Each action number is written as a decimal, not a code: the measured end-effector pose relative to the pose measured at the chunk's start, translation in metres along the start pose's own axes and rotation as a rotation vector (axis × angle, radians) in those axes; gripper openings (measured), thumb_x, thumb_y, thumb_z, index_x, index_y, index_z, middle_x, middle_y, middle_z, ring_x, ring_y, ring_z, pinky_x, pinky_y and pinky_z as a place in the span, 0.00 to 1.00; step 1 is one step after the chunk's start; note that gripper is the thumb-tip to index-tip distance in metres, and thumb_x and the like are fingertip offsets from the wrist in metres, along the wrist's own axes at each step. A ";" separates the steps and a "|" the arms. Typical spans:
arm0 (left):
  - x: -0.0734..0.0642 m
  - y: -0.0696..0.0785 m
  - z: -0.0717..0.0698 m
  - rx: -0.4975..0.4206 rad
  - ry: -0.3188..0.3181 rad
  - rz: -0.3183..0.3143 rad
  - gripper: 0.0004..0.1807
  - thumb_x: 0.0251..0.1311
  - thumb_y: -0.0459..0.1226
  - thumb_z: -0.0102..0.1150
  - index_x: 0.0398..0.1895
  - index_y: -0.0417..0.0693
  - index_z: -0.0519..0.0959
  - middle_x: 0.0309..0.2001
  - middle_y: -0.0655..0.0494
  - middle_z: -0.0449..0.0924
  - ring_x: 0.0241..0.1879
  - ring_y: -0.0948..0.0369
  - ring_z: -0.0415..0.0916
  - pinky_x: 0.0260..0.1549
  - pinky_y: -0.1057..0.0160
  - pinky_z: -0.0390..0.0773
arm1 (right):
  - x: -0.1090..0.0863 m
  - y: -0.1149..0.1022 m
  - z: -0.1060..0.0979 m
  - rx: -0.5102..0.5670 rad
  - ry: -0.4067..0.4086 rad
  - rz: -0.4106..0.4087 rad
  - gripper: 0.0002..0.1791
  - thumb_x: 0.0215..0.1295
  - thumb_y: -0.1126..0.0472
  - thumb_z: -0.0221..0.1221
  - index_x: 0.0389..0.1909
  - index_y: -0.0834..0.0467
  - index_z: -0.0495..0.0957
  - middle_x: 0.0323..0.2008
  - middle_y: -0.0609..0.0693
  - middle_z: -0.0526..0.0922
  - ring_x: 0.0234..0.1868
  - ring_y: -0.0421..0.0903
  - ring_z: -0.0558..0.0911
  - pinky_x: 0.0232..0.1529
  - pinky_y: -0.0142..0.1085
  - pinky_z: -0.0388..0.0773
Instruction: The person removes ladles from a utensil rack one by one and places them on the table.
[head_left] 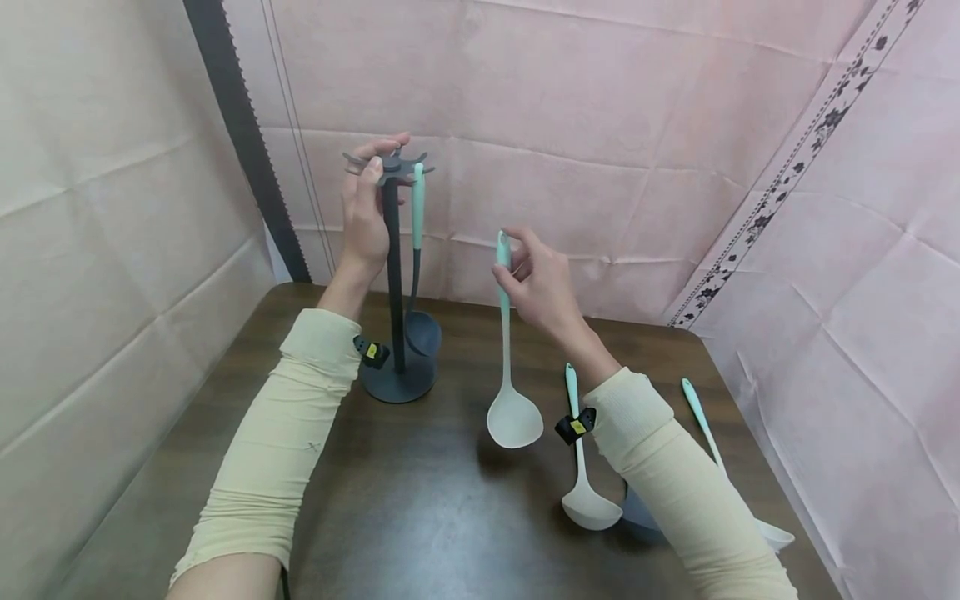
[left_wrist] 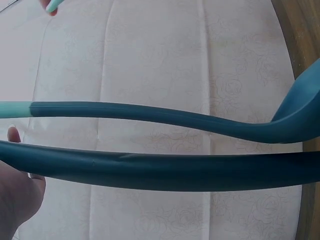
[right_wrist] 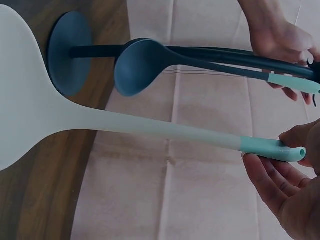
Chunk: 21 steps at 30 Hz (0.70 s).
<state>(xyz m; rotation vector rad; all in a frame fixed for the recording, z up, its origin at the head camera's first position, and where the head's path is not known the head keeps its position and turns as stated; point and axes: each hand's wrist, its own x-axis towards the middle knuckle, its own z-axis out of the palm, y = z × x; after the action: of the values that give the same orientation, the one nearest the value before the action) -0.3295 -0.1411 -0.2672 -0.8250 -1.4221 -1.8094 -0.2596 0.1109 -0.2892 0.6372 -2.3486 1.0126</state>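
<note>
My left hand grips the top of a dark utensil stand, around its hooked rack. From one hook hangs a dark blue ladle with a mint handle, its bowl above the round base. To the right, my right hand pinches the mint handle of a white ladle near its end, between thumb and fingers. The white ladle hangs bowl down over the table, apart from the stand. In the right wrist view, the handle's tip hole shows beyond the thumb.
On the wooden table, a second white ladle lies right of the held one. A dark blue utensil and another white utensil lie partly behind my right sleeve. Pale cloth walls stand around the table.
</note>
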 end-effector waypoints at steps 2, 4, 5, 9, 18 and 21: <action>0.000 0.000 0.001 0.000 0.000 0.007 0.24 0.77 0.43 0.35 0.63 0.43 0.76 0.67 0.50 0.80 0.47 0.48 0.80 0.46 0.57 0.74 | -0.002 0.004 0.001 -0.002 0.004 0.004 0.28 0.71 0.63 0.67 0.70 0.57 0.75 0.35 0.53 0.86 0.29 0.47 0.85 0.32 0.41 0.83; 0.000 -0.001 0.001 0.005 0.000 0.008 0.24 0.76 0.43 0.35 0.63 0.42 0.76 0.67 0.51 0.80 0.47 0.48 0.80 0.45 0.58 0.74 | -0.003 0.007 0.002 -0.006 0.007 0.009 0.27 0.70 0.63 0.68 0.69 0.58 0.76 0.34 0.53 0.86 0.29 0.47 0.85 0.32 0.41 0.82; 0.000 0.000 0.001 0.011 0.001 0.007 0.25 0.76 0.43 0.35 0.63 0.42 0.76 0.67 0.52 0.80 0.47 0.48 0.80 0.45 0.58 0.74 | -0.004 0.008 0.002 -0.009 0.006 0.012 0.27 0.70 0.63 0.68 0.69 0.58 0.76 0.34 0.53 0.86 0.29 0.48 0.85 0.32 0.41 0.82; 0.000 0.001 0.001 0.025 0.001 -0.002 0.25 0.76 0.44 0.35 0.63 0.43 0.77 0.67 0.53 0.80 0.47 0.49 0.79 0.45 0.58 0.74 | -0.007 0.013 0.006 -0.025 -0.004 0.027 0.27 0.70 0.63 0.68 0.68 0.59 0.76 0.33 0.53 0.85 0.29 0.49 0.85 0.32 0.40 0.83; 0.000 0.001 0.001 0.006 0.002 -0.013 0.25 0.77 0.43 0.33 0.64 0.44 0.76 0.68 0.51 0.79 0.48 0.51 0.80 0.46 0.58 0.74 | -0.016 0.024 0.010 0.008 -0.034 0.076 0.28 0.70 0.64 0.68 0.70 0.58 0.74 0.34 0.55 0.84 0.28 0.51 0.85 0.28 0.39 0.84; 0.000 0.000 0.000 0.005 -0.008 0.015 0.24 0.77 0.42 0.33 0.64 0.44 0.76 0.68 0.49 0.79 0.47 0.50 0.81 0.44 0.58 0.74 | -0.020 0.029 0.011 0.031 -0.044 0.104 0.28 0.70 0.64 0.68 0.70 0.58 0.74 0.33 0.55 0.83 0.28 0.49 0.85 0.25 0.37 0.84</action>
<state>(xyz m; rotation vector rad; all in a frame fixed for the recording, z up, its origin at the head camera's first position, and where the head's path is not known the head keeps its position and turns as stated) -0.3299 -0.1412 -0.2670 -0.8387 -1.4213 -1.7925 -0.2643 0.1249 -0.3236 0.5590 -2.4309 1.0926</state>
